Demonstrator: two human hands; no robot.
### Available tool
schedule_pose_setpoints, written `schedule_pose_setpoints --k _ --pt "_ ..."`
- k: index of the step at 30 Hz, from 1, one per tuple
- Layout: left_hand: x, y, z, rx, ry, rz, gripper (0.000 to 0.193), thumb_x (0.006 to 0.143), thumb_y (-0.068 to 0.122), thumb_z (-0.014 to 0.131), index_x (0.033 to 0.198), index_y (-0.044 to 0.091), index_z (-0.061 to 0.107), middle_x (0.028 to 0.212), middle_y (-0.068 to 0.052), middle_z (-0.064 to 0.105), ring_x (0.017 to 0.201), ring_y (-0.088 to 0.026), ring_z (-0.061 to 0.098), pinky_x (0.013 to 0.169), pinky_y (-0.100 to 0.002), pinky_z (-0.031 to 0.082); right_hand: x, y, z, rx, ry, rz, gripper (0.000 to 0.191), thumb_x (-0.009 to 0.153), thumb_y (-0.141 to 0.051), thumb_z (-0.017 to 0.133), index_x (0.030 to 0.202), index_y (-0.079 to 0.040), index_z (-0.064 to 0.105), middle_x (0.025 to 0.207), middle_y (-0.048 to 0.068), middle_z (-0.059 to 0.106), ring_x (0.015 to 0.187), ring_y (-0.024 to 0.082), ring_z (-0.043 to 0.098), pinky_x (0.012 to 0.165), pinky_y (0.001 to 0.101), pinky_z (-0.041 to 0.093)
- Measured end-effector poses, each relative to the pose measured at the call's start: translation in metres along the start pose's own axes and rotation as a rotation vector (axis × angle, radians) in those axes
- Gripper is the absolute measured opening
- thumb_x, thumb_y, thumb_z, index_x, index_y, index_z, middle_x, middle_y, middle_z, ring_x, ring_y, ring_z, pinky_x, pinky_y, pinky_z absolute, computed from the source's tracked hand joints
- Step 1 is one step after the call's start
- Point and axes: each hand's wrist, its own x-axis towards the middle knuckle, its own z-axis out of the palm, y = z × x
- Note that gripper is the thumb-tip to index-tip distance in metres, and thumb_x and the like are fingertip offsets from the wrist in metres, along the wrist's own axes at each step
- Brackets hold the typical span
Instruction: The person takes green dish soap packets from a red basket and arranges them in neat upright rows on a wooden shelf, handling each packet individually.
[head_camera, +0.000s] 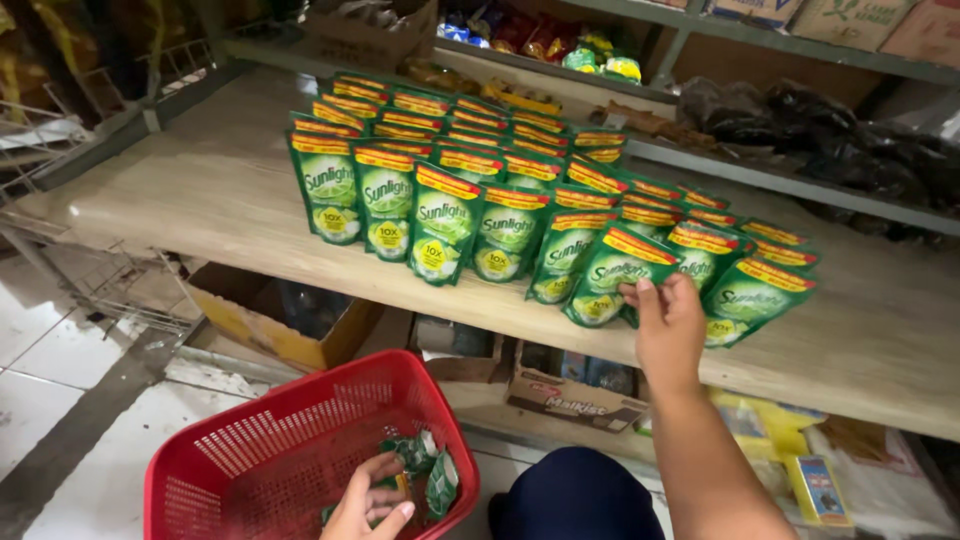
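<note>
Several green pouches with yellow-red tops (445, 225) stand in rows on a wooden shelf (200, 190). My right hand (668, 322) reaches up to the front row and its fingers touch one green pouch (610, 275) that leans at the shelf's front. My left hand (368, 500) is down inside a red plastic basket (250, 450) on the floor, fingers closed on a green pouch (385, 485) beside a few more pouches (432, 470) lying in the basket's corner.
An open cardboard box (270, 320) and other boxes (570, 385) sit under the shelf. Dark bags (800, 125) and snack packs (540, 40) fill the upper shelves. A wire rack (60, 140) stands at left. White floor tiles (60, 360) lie at lower left.
</note>
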Motion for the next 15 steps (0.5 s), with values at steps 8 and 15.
schedule_pose_setpoints --k 8,15 --pt "-0.002 -0.014 -0.001 0.026 0.014 -0.034 0.09 0.077 0.009 0.079 0.155 0.013 0.032 0.144 -0.017 0.056 0.107 -0.026 0.076 0.092 -0.041 0.063 -0.032 -0.021 0.01 -0.056 0.091 -0.13 0.06 0.095 0.0 0.066 0.145 0.0 0.032 0.143 0.016 0.044 0.104 0.02 0.069 0.083 0.0281 0.056" --pt "-0.024 0.052 0.004 0.078 -0.033 0.071 0.078 0.084 0.016 0.078 0.15 0.012 0.037 0.129 -0.018 0.065 0.104 -0.023 0.076 0.089 -0.038 0.062 -0.078 -0.04 0.036 -0.292 -0.019 -0.372 0.039 0.097 0.001 0.072 0.13 -0.001 0.051 0.131 0.017 0.046 0.097 0.021 0.064 0.081 0.0323 0.06"
